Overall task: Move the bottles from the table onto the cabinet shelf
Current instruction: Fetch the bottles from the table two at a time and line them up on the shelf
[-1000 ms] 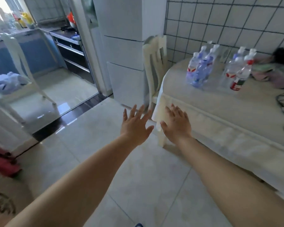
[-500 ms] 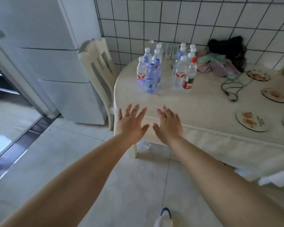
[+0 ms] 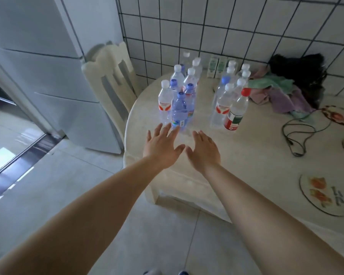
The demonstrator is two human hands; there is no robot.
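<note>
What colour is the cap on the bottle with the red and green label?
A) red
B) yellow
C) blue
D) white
A: the clear plastic bottle with the red and green label, standing at the front right of the bottles on the pale round table, has a red cap.

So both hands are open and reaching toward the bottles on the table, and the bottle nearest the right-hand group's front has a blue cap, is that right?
Not quite. In the head view that front bottle of the right-hand group has a red cap, not blue. The rest holds: the left hand and right hand are both open, reaching toward the bottles on the table.
</note>
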